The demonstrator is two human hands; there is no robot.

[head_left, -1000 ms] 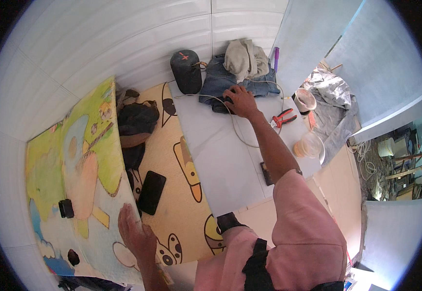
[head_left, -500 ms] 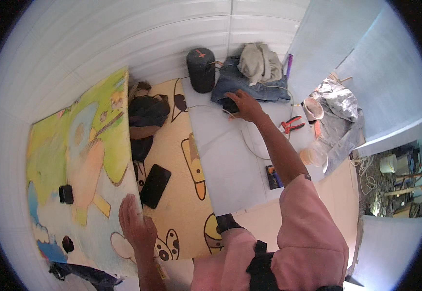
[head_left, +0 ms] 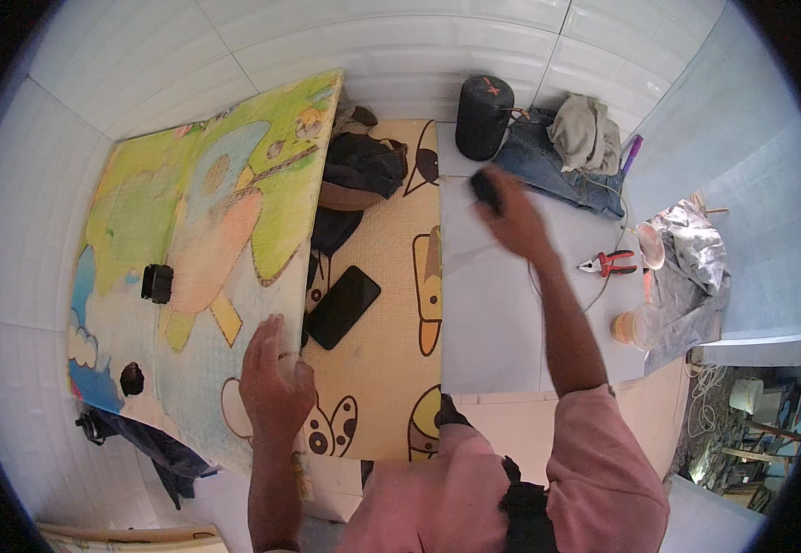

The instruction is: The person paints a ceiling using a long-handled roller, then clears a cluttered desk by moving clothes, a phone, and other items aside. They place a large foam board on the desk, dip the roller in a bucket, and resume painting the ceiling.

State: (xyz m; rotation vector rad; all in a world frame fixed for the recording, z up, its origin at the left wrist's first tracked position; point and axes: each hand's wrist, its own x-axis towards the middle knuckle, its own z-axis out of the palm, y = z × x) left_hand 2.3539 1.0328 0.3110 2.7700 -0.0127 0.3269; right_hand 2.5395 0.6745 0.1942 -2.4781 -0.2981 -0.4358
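My right hand (head_left: 515, 217) grips a small black rounded object (head_left: 486, 191) above the pale grey tabletop, in front of a black cylindrical speaker (head_left: 485, 118). Motion blur hides what kind of thing it is. On the near edge of a folded, printed foam mat (head_left: 216, 263) my left hand (head_left: 276, 382) lies with fingers stretched out, holding nothing. Beside it, a black smartphone (head_left: 344, 308) rests on the yellowish lower part of the mat. A small black block-like item (head_left: 157, 283) sits on the raised flap, near a dark round spot or hole (head_left: 131, 379).
Folded jeans (head_left: 561, 170) lie by the tiled wall, a grey cloth (head_left: 584, 134) on top. Red-handled pliers (head_left: 608, 264), a thin cable and plastic cups (head_left: 635, 327) are on the right. Dark bags (head_left: 362, 166) lie behind the flap; silvery sheeting (head_left: 690, 249) hangs at the far right.
My right hand has lifted the black object off the spot by the jeans and carried it leftward. The view has swung left. My left hand stays on the mat.
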